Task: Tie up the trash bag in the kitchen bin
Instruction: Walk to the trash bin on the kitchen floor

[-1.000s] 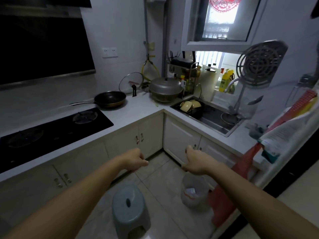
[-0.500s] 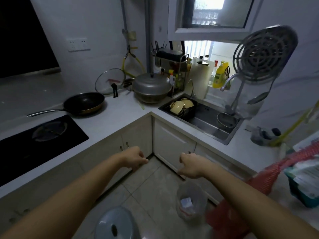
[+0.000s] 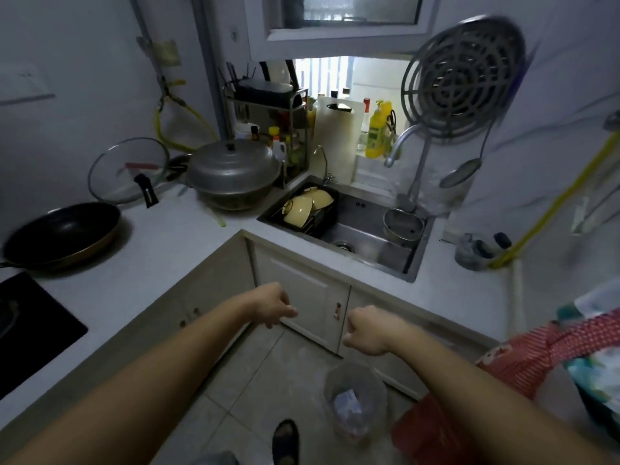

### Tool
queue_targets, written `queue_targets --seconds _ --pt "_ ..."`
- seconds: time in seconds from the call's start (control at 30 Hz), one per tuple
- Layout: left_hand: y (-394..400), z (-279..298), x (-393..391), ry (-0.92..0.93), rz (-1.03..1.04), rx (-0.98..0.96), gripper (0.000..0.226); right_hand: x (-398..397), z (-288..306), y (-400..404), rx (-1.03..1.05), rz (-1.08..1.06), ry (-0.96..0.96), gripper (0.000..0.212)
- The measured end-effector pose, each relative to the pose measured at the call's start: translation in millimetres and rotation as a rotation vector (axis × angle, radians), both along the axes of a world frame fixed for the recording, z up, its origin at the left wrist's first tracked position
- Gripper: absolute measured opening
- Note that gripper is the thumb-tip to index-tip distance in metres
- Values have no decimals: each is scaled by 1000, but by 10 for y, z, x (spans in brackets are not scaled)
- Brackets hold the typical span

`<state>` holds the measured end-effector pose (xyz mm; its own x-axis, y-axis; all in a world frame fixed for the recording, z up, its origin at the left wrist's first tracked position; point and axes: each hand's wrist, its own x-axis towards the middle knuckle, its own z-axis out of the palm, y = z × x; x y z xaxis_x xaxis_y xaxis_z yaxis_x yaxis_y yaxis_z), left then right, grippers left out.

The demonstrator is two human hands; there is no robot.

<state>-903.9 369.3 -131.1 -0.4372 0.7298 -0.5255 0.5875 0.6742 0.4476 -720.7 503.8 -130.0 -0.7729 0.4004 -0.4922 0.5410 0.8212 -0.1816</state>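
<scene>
The left hand point(image 3: 271, 305) and right hand point(image 3: 365, 330) are hovering loosely curled, holding nothing, above the floor. The trash bag point(image 3: 355, 402) is sitting in the kitchen bin point(image 3: 330, 385) on the floor below the right hand, near the cabinet point(image 3: 302, 297). The bag rim is blurred and apparently translucent; misjudging its edge risks grasping only one layer, tearing the bag or spilling contents.
</scene>
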Motion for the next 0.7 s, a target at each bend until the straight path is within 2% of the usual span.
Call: queue_targets --seconds 0.17,0.37,0.57,0.7 --pt "795 -67 -217 16 -207 -81 39 -91 -135 381 -43 -149 2 37" --pt "1836 -203 -529 45 -460 -1 35 -335 -311 882 -55 -350 -26 26" --pt "2407 -440 -991 53 -729 -109 38 -708 -365 1176 -90 -603 -74 33" --pt "2738 -430 -1059 75 -876 -104 32 -814 -380 1332 -149 -744 -77 19"
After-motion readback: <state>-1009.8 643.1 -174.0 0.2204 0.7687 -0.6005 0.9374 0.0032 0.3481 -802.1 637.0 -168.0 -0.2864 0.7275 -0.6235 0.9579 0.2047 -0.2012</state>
